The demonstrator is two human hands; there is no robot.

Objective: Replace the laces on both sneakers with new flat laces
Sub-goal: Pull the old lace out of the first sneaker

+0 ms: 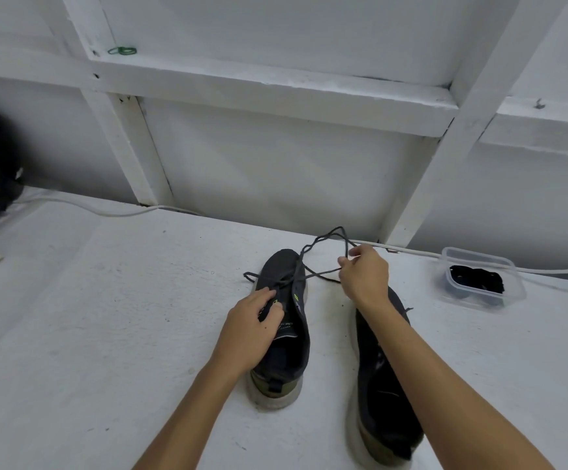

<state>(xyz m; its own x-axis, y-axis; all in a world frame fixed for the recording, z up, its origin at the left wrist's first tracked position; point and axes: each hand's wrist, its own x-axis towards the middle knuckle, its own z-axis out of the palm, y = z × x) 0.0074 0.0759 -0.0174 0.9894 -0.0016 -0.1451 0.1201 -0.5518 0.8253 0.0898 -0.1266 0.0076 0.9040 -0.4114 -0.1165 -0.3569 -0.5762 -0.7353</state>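
We are unlacing the left sneaker [280, 320] on the white surface [106, 317], and we are risking dragging the light shoe forward, or snagging the old lace [323, 240] in an eyelet, if the pull outruns the hold. Our left hand [253, 329] is pressing curled fingers on that sneaker's tongue, while our right hand [365, 274], just beyond it and over the right sneaker [382, 385], is pinching the lace tight; new laces [477, 278] are waiting in a tub [482, 283] well right of it.
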